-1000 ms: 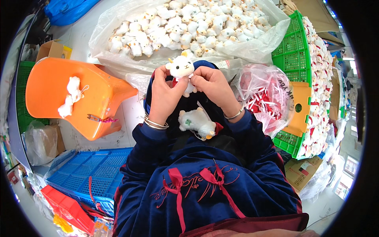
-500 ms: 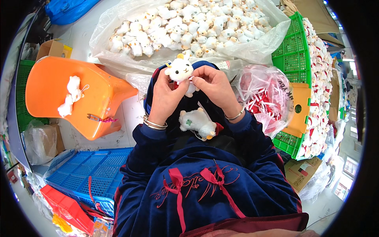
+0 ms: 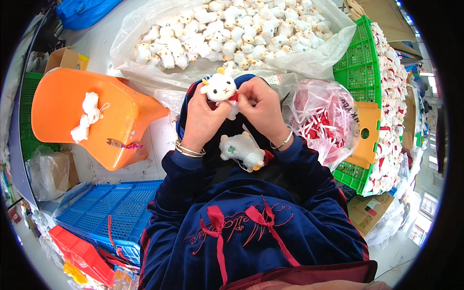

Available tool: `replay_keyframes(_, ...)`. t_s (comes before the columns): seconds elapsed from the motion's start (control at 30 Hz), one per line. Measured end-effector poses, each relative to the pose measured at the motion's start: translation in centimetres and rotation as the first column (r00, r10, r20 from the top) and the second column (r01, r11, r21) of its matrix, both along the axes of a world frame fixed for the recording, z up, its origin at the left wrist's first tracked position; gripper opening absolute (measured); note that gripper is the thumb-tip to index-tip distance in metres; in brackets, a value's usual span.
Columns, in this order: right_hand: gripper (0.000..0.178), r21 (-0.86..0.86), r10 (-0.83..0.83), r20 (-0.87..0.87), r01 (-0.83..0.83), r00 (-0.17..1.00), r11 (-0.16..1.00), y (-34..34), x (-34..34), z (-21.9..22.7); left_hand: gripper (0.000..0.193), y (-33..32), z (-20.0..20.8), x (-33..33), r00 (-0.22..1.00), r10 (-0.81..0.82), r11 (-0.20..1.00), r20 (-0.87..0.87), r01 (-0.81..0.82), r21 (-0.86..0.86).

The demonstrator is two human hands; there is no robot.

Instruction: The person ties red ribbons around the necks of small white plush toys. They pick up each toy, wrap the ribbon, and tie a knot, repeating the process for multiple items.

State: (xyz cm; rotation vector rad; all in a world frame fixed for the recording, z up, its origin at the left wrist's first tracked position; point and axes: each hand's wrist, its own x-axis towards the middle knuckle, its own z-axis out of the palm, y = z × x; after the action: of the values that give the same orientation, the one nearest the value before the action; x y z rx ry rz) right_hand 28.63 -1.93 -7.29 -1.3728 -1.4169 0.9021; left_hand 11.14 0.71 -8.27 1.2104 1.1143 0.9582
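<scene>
A small white plush lamb (image 3: 222,87) with yellow horns is held upright above my knees, facing me. My left hand (image 3: 203,120) is closed around its left side, thumb near its neck. My right hand (image 3: 261,107) pinches the red scarf (image 3: 232,97) at the lamb's neck, fingers bent inward. Part of the lamb's body is hidden behind my fingers. On my lap lies a second plush lamb (image 3: 241,151), on its side, with a green patch and some red cloth beside it.
Many white plush lambs (image 3: 232,34) fill a clear plastic sheet ahead. An orange chair (image 3: 121,116) at left holds more lambs and small snips (image 3: 118,144). At right stand a plastic bag (image 3: 321,123) of red and white strips and a green crate (image 3: 357,72). A blue crate (image 3: 113,208) is lower left.
My right hand has shifted slightly right and its fingers have curled, with more of the red scarf showing beside the lamb's neck. My left hand and the lamb have barely moved.
</scene>
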Motion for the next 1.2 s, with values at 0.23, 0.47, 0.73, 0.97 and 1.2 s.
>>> replay_keyframes(0.23,0.007,0.121,-0.048,-0.016,0.050,0.999,0.991,-0.4,0.4,1.0,0.040,-0.4,0.8,0.1,0.997,0.018,0.994,0.070,-0.010,-0.108)
replay_keyframes(0.47,0.022,-0.269,-0.031,-0.245,-0.037,0.969,0.962,-1.2,0.6,1.5,0.047,-0.6,0.4,0.8,0.996,0.047,0.997,0.072,-0.042,-0.072)
replay_keyframes(0.73,0.020,-0.414,-0.051,-0.271,-0.069,0.961,0.908,-0.5,1.1,1.7,0.049,-0.7,0.2,1.0,0.995,0.030,0.999,0.092,-0.026,-0.048)
replay_keyframes(0.97,0.017,-0.420,-0.065,-0.290,-0.066,0.955,0.905,-0.5,1.1,1.4,0.049,-0.6,0.3,1.2,0.995,0.023,0.999,0.102,-0.019,-0.035)
replay_keyframes(1.2,0.018,-0.419,-0.064,-0.298,-0.071,0.952,0.905,-0.4,1.3,1.2,0.048,-0.6,0.3,1.4,0.996,0.035,0.999,0.078,-0.038,0.037)
